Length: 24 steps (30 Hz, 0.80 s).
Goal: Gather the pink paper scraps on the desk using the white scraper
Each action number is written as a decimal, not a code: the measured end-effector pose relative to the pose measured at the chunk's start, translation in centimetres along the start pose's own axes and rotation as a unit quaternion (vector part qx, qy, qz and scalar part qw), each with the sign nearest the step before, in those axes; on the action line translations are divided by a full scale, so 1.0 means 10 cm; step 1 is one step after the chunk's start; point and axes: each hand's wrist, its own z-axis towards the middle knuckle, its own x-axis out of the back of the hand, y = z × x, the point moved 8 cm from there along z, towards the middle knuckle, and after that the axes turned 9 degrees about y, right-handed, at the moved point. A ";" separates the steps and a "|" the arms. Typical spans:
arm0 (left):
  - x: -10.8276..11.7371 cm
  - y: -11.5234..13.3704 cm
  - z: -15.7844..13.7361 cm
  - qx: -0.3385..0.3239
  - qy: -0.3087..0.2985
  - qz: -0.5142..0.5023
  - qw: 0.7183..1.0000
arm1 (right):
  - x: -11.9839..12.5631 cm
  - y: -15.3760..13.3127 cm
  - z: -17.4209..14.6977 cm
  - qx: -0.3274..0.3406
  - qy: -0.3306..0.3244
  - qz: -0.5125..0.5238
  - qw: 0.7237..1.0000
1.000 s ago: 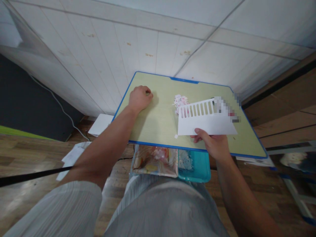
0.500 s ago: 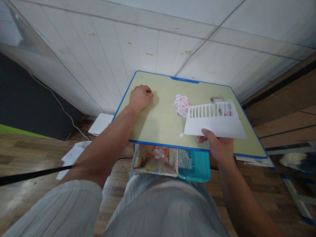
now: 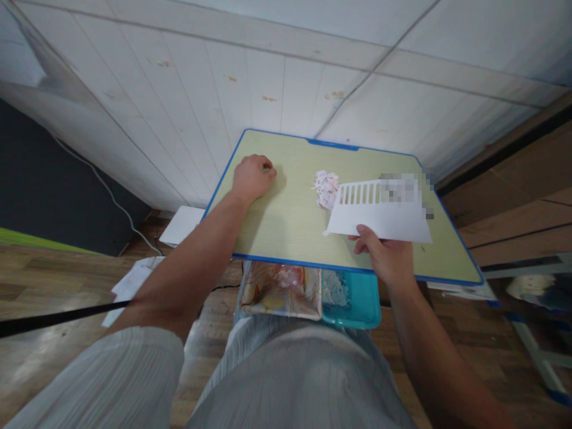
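Note:
My right hand (image 3: pixel 388 257) grips the lower edge of a white sheet of paper (image 3: pixel 375 221), thumb on top. A row of narrow slots is cut along the sheet's far side, and its far right part is pixelated. Just left of the sheet lies a heap of small white and pinkish paper scraps (image 3: pixel 326 187). Well to the left, my left hand (image 3: pixel 254 177) rests on the table (image 3: pixel 290 217) with its fingers curled to the thumb. Whatever those fingers hold, if anything, is hidden.
Below the table's blue front edge stand a turquoise bin (image 3: pixel 365 301) with pale scraps in it and a patterned box (image 3: pixel 281 292) holding wrapped things. White papers (image 3: pixel 129 285) lie on the floor at the left. A panelled wall (image 3: pixel 259 77) rises behind the table.
My right hand has moved the slotted sheet slightly left and away from me, closer to the paper scraps. My left hand has stayed almost in place.

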 end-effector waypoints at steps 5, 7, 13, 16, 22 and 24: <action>-0.03 -0.02 0.02 -0.007 0.012 -0.004 1.000 | 0.16 0.06 0.11 0.006 0.032 0.002 0.999; -0.04 -0.03 0.02 -0.006 0.012 -0.003 1.000 | 0.30 0.10 0.12 0.003 0.045 0.002 0.999; -0.01 -0.01 0.00 0.002 0.003 -0.006 1.000 | 0.50 0.06 0.02 0.013 -0.042 -0.026 0.999; 0.00 0.00 0.00 0.007 -0.003 -0.004 1.000 | 0.47 -0.01 -0.02 0.003 -0.096 -0.013 0.995; 0.02 0.02 -0.01 0.008 -0.005 0.005 1.000 | 0.44 -0.07 -0.01 -0.013 -0.086 0.023 0.996; 0.02 0.01 -0.02 0.011 -0.007 0.002 1.000 | 0.44 -0.05 -0.01 -0.013 -0.080 0.017 0.997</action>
